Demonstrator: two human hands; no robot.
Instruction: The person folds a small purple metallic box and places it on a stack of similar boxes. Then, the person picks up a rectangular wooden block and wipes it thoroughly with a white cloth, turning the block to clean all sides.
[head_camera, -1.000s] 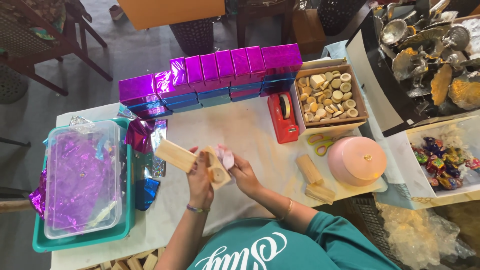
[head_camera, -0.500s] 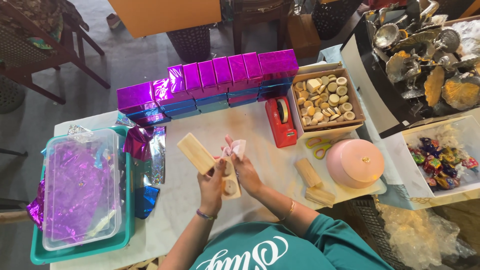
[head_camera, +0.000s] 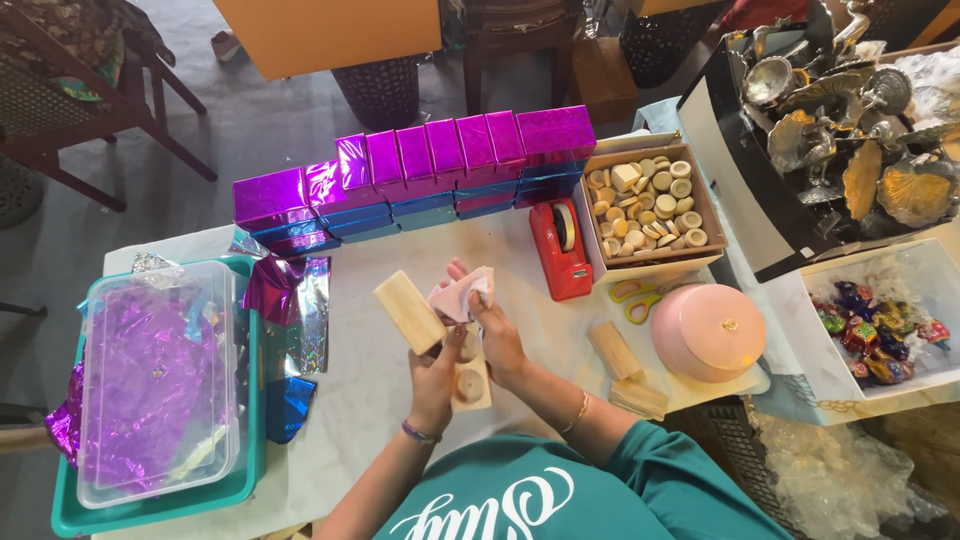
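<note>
My left hand (head_camera: 436, 372) grips a pale wooden box (head_camera: 410, 311) and holds it tilted above the white table (head_camera: 360, 400). My right hand (head_camera: 497, 335) presses a small pink cloth (head_camera: 459, 297) against the box's side. A flat wooden piece with round hollows (head_camera: 471, 382) lies on the table under both hands.
A row of purple foil-wrapped boxes (head_camera: 420, 170) lines the table's far edge. A red tape dispenser (head_camera: 559, 248), a cardboard box of wooden pieces (head_camera: 645, 205), scissors (head_camera: 636, 297), a pink round lidded box (head_camera: 707, 330) and two wooden blocks (head_camera: 626, 368) are at right. A teal tray with a clear tub (head_camera: 160, 390) is left.
Both hands have shifted slightly toward me and to the right with the wooden box. The pink cloth has moved up onto the box's side.
</note>
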